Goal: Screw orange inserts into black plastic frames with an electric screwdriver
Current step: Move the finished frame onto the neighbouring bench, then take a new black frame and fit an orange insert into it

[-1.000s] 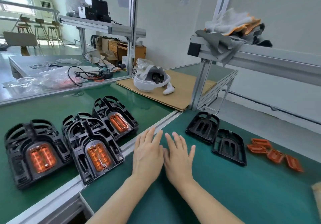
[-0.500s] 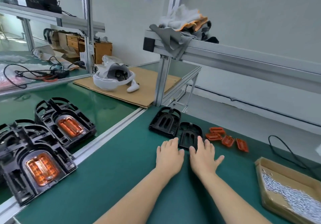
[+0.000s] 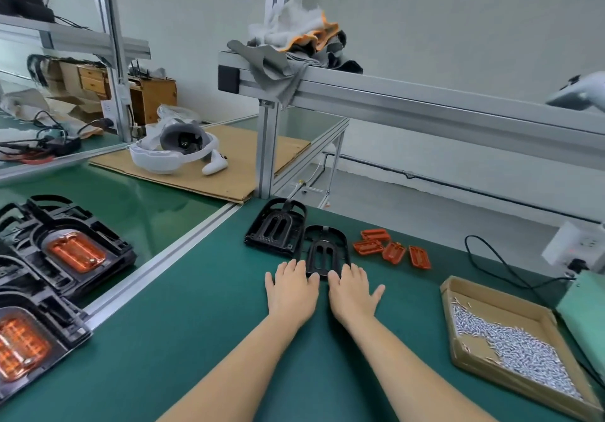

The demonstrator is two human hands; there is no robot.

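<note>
1. Head view, surroundings: a green bench is carrying the work. At the right, a shallow cardboard tray is holding a heap of small silver screws; a black cable is running behind it to a white power strip. On the overhead aluminium rail a pile of gloves and cloths is lying. Beyond the upright post, a white headset is sitting on a cardboard sheet. Nothing is lying between the hands and the frames.

2. Head view, counts: two bare black frames are lying side by side at the bench's far edge, the nearer frame just right of the other. Four orange inserts are lying loose just right of them, apart from the frames. On the left bench section, two finished frames with orange inserts fitted are fully recognisable; more black parts are running off the picture edge.

3. Head view, hands: the left hand and right hand are lying flat, palms down; each grip is released, holding nothing. Their fingertips are touching the near edge of the nearer frame.

4. Head view, change: half a second ago the hands were lying much the same at this frame; the view has swung slightly right, showing more of the tray and the power strip.
</note>
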